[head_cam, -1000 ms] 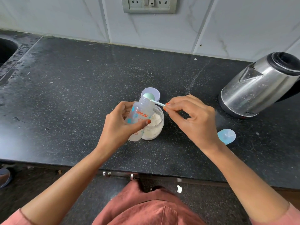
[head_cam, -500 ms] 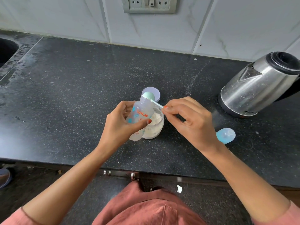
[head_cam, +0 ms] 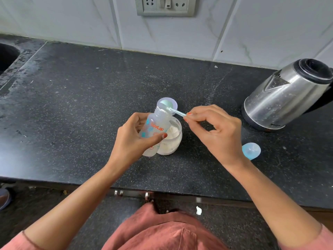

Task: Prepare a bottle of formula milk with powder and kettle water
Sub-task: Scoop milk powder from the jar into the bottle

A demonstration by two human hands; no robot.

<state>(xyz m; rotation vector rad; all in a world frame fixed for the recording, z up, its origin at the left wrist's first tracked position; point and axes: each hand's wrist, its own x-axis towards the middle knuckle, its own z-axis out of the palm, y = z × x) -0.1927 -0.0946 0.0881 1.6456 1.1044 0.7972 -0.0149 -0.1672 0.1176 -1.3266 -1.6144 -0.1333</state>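
Note:
My left hand (head_cam: pixel 131 141) grips a clear baby bottle (head_cam: pixel 156 127) with orange lettering, tilted with its open neck pointing up and away over the powder jar (head_cam: pixel 171 140). The jar is a small clear one holding white powder, and it stands on the black counter (head_cam: pixel 72 105) just right of the bottle. My right hand (head_cam: pixel 214 134) pinches the handle of a pale green scoop (head_cam: pixel 173 110), whose bowl rests at the bottle's mouth with white powder on it. A steel kettle (head_cam: pixel 284 94) with a black lid stands at the right.
The jar's round lid (head_cam: pixel 173 102) lies just behind the bottle. A pale blue bottle cap (head_cam: pixel 251 150) lies on the counter below the kettle. A sink (head_cam: pixel 7 56) opens at the far left. A wall socket (head_cam: pixel 164 6) sits above. The counter's front edge runs near my body.
My right hand has turned the scoop at the bottle's neck, so its bowl has tipped against the opening. The bottle and my left hand have stayed nearly still.

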